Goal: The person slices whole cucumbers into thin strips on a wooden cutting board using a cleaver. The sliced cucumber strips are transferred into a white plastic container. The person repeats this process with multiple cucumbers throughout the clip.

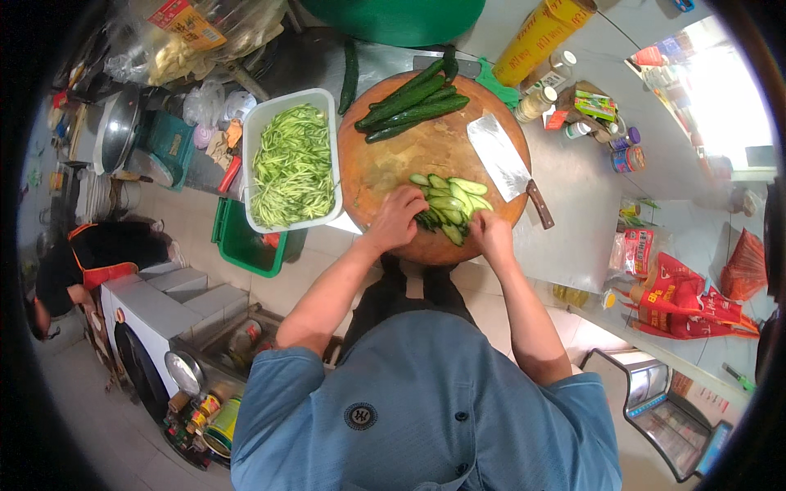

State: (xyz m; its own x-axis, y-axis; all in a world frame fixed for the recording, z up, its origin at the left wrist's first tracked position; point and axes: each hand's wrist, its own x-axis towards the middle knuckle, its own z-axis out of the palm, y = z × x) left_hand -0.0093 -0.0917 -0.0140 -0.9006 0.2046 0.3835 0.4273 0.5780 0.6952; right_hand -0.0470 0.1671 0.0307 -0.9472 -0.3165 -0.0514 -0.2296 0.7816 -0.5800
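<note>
On a round wooden chopping board (405, 156), both my hands touch a pile of sliced cucumber (451, 205). My left hand (398, 216) rests at the pile's left side, its fingers curled over the slices. At the lower right edge is my right hand (489, 232), fingers bent together; whether it grips a slice cannot be told. A cleaver (498, 156) with a wooden handle lies flat at the board's right, handle over the rim. Several whole cucumbers (411, 104) lie at the back. Left of the board stands a white plastic tub (337, 159) full of shredded cucumber (291, 166).
Seasoning bottles (535, 104) and jars stand on the steel counter (552, 258) at right, near a yellow cylinder (540, 40). Another cucumber (349, 77) lies behind the tub. Below the tub is a green bin (249, 264). A person in black (110, 251) is at far left.
</note>
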